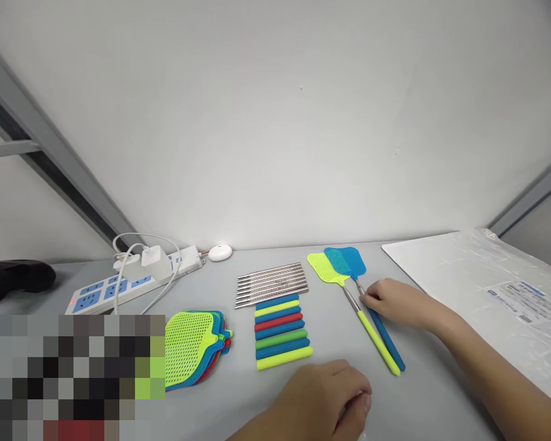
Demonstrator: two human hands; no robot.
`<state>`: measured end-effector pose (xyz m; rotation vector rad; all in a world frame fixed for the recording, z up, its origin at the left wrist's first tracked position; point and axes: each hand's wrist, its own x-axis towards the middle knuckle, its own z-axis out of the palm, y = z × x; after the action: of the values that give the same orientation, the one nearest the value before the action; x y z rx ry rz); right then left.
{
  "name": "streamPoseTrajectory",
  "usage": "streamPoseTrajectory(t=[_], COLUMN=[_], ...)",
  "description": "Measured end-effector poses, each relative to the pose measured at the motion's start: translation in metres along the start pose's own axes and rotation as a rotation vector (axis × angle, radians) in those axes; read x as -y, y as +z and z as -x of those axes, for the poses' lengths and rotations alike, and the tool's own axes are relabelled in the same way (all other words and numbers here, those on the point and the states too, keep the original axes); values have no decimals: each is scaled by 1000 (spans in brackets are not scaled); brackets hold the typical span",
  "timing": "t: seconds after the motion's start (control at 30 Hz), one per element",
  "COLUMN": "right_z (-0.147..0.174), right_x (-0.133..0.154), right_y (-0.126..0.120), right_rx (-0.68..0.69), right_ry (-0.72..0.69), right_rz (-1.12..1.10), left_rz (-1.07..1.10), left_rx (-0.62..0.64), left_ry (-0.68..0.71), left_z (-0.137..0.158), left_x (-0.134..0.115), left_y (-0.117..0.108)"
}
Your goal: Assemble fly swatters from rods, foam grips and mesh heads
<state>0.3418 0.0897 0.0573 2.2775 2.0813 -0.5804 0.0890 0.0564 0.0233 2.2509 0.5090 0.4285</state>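
My right hand [397, 301] is closed around the blue fly swatter [349, 260] where its metal rod meets the handle. That swatter lies on the grey table beside an assembled yellow-green fly swatter [375, 340], its blue head overlapping the yellow one. My left hand [324, 398] rests at the table's near side with fingers curled in, and nothing shows in it. Just beyond it lies a row of handle sleeves [282, 331] in blue, yellow, red and green. Behind them are several silver metal rods [272, 285] side by side. To the left is a stack of loose swatter heads [190, 346], yellow-green on top.
A white power strip [105, 291] with a plugged-in charger [156, 263] and cables stands at the back left, near a white round device [220, 252]. A labelled plastic-wrapped package [496, 275] covers the right side. A blurred patch hides the lower left corner.
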Motion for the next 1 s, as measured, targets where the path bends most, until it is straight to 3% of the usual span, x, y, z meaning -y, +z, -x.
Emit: streamPoseTrajectory(t=[0.37, 0.6, 1.0], right_z=[10, 9, 4], right_x=[11, 10, 9], right_y=[-9, -14, -10], right_rx=[64, 110, 150], right_ry=[-3, -11, 30], right_rz=[-4, 0, 58], left_rz=[-492, -485, -549], left_rx=[46, 30, 9], left_ry=[-120, -266, -237], left_z=[-24, -51, -60], left_x=[-24, -29, -29], left_y=[15, 16, 21])
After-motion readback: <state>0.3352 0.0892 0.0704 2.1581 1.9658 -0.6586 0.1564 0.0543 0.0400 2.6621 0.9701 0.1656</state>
